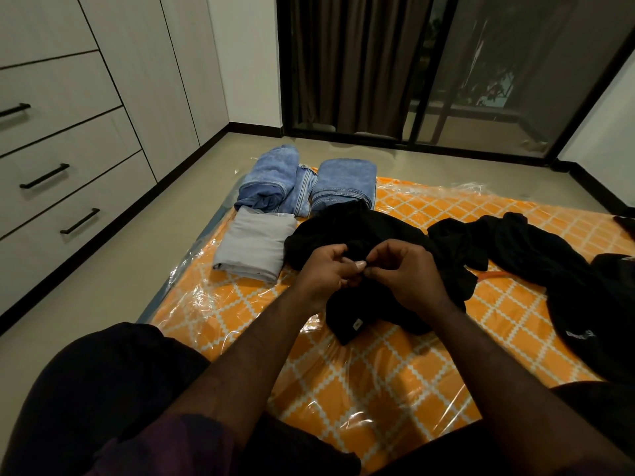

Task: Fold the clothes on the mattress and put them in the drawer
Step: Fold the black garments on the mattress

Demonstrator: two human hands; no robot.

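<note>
Black garment [371, 231]: crumpled on mattress [378, 372], directly ahead. Left hand [326, 273] and right hand [409, 273] pinch its near edge together at centre, equally near.

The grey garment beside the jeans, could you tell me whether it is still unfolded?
No, the grey garment lies folded into a neat rectangle.

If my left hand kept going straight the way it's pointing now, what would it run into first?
Probably your right hand. The left hand points rightward across the black garment both hands are pinching, fingertips nearly meeting. Beyond that lies a second black garment on the mattress, though depth is hard to judge.
</note>
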